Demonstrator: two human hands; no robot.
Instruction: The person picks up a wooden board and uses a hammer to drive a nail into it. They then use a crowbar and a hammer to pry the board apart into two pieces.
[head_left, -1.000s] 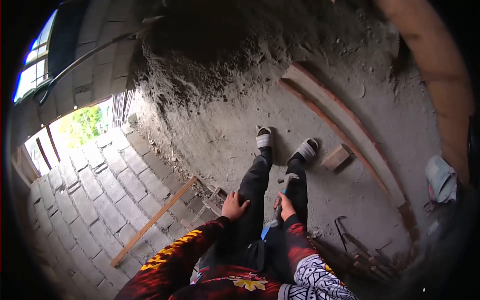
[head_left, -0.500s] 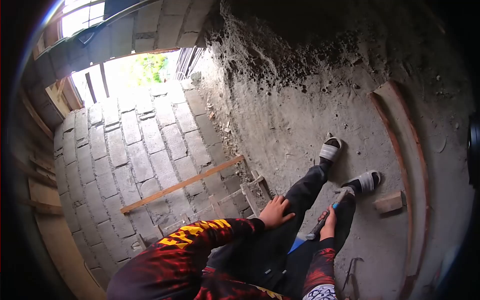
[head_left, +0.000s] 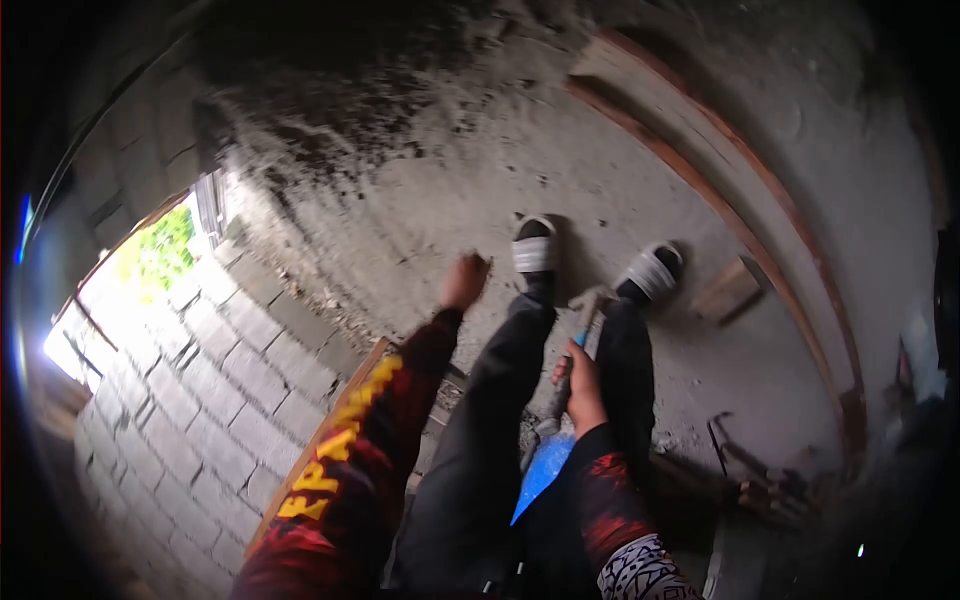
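Note:
My right hand (head_left: 582, 385) is closed around the dark grip of a hammer (head_left: 582, 330), between my knees. Its blue neck and grey head point away from me, towards my feet. Stretched forward past my left knee, my left hand (head_left: 466, 282) hangs over the concrete floor with its fingers curled together, slightly blurred. I cannot tell whether something small is pinched in its fingertips. Below the hammer's grip, a flat blue surface (head_left: 548, 472) shows between my legs, partly covered by my right forearm.
Two long timber strips (head_left: 700, 170) lie on the floor ahead, bowed by the lens. A short wood block (head_left: 727, 290) rests near my right sandal (head_left: 653, 272). At lower right is a thin hooked metal bar (head_left: 716, 445). A concrete block wall (head_left: 215, 350) stands on the left.
My left hand has left my thigh, where it lay spread, and reached forward with its fingers curled. My right hand still holds the hammer. The view has turned and tilted down.

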